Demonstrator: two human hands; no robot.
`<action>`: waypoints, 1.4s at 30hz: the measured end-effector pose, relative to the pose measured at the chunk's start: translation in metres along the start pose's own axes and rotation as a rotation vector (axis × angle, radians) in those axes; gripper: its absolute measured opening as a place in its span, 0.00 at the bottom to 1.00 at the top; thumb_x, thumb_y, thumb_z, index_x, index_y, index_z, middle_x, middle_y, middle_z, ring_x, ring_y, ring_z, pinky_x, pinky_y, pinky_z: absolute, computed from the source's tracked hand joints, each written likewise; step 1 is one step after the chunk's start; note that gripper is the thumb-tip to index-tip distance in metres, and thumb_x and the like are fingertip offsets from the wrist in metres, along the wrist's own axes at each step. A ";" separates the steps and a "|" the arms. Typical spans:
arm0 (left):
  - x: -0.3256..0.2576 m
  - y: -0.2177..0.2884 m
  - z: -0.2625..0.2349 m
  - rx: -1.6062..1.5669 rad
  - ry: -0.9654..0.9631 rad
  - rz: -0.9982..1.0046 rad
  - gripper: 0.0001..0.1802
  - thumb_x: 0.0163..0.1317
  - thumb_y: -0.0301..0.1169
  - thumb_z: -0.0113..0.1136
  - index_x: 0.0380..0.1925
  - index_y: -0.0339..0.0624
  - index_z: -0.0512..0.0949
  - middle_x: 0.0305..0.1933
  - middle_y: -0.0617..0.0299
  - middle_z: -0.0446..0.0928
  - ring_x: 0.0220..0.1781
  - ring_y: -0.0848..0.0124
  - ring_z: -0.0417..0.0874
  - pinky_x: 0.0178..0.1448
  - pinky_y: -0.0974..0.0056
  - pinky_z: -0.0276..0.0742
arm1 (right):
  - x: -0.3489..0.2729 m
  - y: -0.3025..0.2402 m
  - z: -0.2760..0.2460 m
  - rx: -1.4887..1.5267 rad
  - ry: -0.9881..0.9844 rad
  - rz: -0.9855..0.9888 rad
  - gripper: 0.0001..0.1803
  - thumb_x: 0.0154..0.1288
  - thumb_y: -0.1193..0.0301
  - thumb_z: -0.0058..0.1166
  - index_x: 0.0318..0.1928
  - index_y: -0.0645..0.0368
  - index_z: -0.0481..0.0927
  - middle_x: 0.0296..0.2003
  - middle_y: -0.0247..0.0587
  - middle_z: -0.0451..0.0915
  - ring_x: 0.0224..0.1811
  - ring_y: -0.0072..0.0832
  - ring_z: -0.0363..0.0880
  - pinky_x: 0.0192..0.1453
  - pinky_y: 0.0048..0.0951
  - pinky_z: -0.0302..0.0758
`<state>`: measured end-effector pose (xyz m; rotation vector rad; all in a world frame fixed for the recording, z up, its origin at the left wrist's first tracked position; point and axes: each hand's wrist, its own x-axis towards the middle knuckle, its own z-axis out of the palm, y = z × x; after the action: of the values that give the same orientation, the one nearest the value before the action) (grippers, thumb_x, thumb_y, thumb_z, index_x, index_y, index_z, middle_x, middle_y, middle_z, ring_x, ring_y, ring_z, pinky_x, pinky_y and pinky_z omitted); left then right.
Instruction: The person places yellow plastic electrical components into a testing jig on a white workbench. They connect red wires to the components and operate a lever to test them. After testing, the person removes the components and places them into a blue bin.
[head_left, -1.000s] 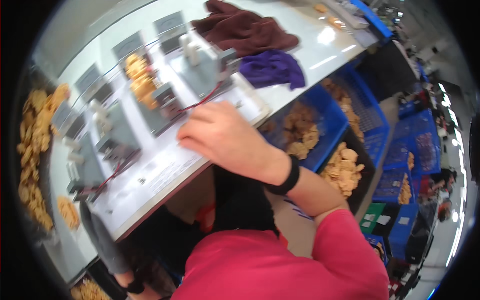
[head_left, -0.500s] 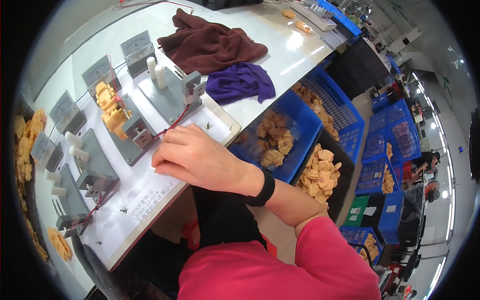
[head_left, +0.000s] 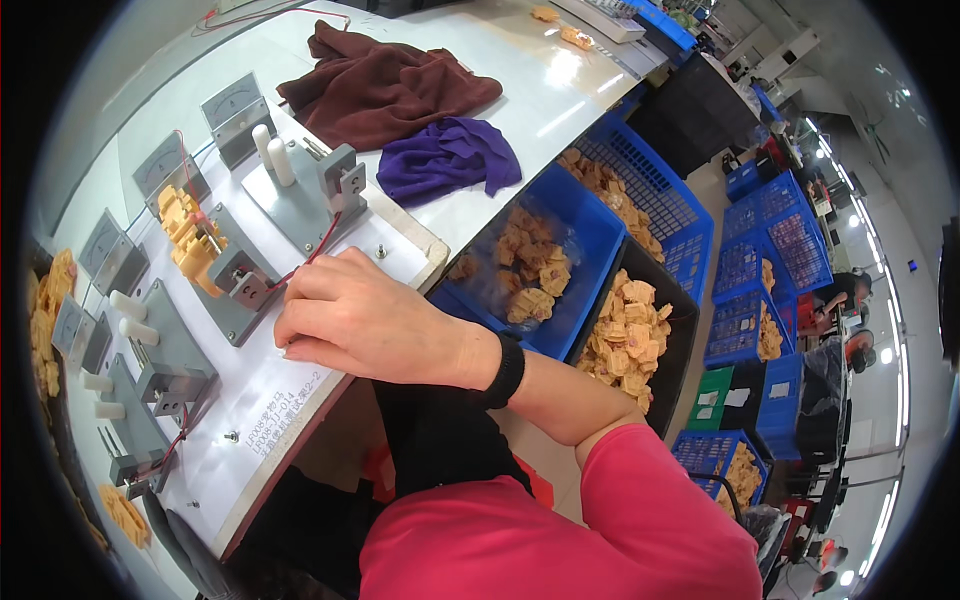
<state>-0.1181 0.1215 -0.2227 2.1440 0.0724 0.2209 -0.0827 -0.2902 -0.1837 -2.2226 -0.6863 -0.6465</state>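
My right hand (head_left: pixel 355 318), with a black band (head_left: pixel 507 372) on its wrist, rests at the front edge of the white test board (head_left: pixel 325 365). Its fingers are curled together, and what they pinch, if anything, is hidden. Just beyond the fingers sits a grey test fixture (head_left: pixel 238 318) with a yellow plastic part (head_left: pixel 187 225) standing in it. Red wires (head_left: pixel 310 258) run from the fixture toward my knuckles. My left hand is out of view.
More grey fixtures (head_left: pixel 170 345) with white pegs and small meters (head_left: pixel 232 118) line the board. Brown cloth (head_left: pixel 385 85) and purple cloth (head_left: pixel 445 160) lie behind. Right of the table stand a blue bin (head_left: pixel 590 290) and a black bin (head_left: pixel 680 350) of yellow parts.
The view has shifted slightly, so the table and fixtures sit further left in the picture. My right hand stays at the board's edge, fingers still curled.
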 end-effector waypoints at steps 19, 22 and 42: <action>-0.012 0.035 0.012 -0.213 -0.011 -0.078 0.28 0.81 0.38 0.40 0.74 0.34 0.60 0.77 0.52 0.60 0.76 0.65 0.62 0.79 0.61 0.54 | 0.000 -0.003 -0.001 -0.060 0.003 -0.058 0.07 0.60 0.69 0.66 0.35 0.50 0.80 0.35 0.27 0.74 0.45 0.27 0.76 0.54 0.34 0.66; -0.017 0.022 0.000 -0.098 -0.016 0.021 0.28 0.81 0.38 0.40 0.74 0.33 0.60 0.77 0.52 0.61 0.76 0.65 0.63 0.79 0.61 0.55 | 0.002 -0.001 0.004 -0.067 0.021 -0.070 0.06 0.59 0.69 0.65 0.31 0.49 0.79 0.34 0.27 0.73 0.44 0.27 0.76 0.55 0.34 0.66; -0.017 0.052 0.014 -0.069 -0.015 -0.048 0.29 0.78 0.36 0.42 0.73 0.31 0.60 0.72 0.50 0.66 0.68 0.66 0.71 0.72 0.62 0.65 | 0.005 -0.008 -0.004 -0.108 -0.029 -0.032 0.08 0.55 0.72 0.70 0.35 0.53 0.84 0.34 0.31 0.78 0.41 0.32 0.78 0.51 0.34 0.69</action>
<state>-0.1335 0.0790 -0.1888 2.0728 0.1056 0.1774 -0.0849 -0.2867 -0.1747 -2.3286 -0.7182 -0.6824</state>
